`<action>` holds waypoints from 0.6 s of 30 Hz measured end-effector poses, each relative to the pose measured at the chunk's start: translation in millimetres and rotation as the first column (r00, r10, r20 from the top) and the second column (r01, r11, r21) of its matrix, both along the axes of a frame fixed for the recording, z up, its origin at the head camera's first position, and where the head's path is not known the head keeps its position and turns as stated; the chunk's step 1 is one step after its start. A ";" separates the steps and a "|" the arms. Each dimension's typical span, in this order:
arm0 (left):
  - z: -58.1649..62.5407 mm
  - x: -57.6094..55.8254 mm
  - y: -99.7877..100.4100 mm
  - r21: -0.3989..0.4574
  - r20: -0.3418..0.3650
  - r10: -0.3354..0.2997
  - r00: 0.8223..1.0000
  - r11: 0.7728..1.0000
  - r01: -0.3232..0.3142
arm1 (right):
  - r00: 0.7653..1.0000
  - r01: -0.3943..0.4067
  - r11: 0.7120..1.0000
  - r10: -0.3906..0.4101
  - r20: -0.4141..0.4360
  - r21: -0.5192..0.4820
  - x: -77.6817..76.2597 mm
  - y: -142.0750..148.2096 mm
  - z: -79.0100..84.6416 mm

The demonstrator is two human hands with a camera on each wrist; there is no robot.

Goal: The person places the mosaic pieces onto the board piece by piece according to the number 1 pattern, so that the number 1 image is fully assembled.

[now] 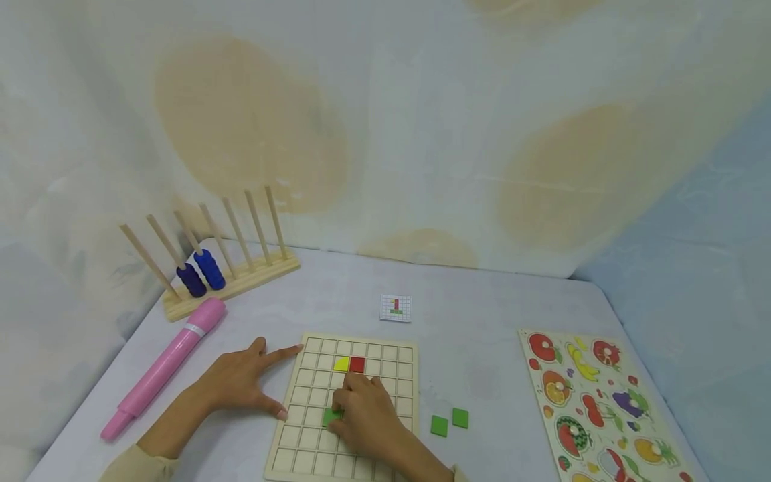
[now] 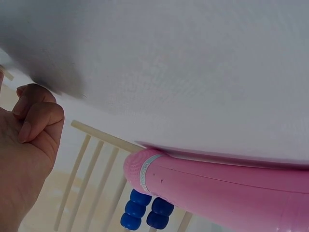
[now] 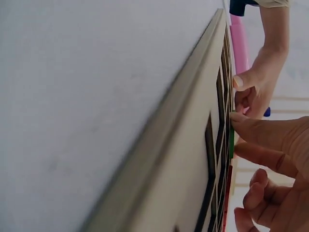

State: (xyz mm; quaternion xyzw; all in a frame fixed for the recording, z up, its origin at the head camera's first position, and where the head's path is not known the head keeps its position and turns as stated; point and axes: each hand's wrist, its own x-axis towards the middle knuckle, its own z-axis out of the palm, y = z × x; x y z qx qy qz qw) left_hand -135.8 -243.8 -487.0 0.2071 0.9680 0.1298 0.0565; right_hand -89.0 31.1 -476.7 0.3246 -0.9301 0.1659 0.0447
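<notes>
A wooden grid board lies on the table before me. My right hand is over its lower middle, pinching a green square tile between thumb and index finger at a cell. In the right wrist view the same green tile shows edge-on between those fingertips. A yellow curved-edge tile and a red square tile sit side by side higher up; my right hand hides cells below them. At the board's left edge, my left hand touches with outstretched thumb and index finger; its other fingers are curled in.
Two loose green tiles lie right of the board. Behind it is a small pattern card. A pink tube-like object and a pegged wooden rack with blue beads stand left. A fruit puzzle board lies far right.
</notes>
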 end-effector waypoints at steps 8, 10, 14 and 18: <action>1.9 0.3 1.1 0.000 0.018 0.005 1.000 1.000 -0.005 | 0.999 0.036 0.996 -0.036 0.004 0.078 3.3 -5.4 9.7; 1.6 0.9 1.3 0.003 0.033 0.009 0.999 1.000 -0.009 | 0.999 0.044 0.997 -0.046 0.027 0.070 5.2 -2.9 12.6; -0.2 0.9 0.9 0.001 0.030 0.005 1.000 1.000 -0.005 | 0.991 0.082 0.996 -0.083 0.101 0.017 6.8 10.6 15.6; -1.2 -0.4 -0.2 -0.008 0.010 0.004 1.000 1.000 -0.004 | 0.983 0.126 0.990 -0.117 0.139 -0.059 6.1 35.3 14.5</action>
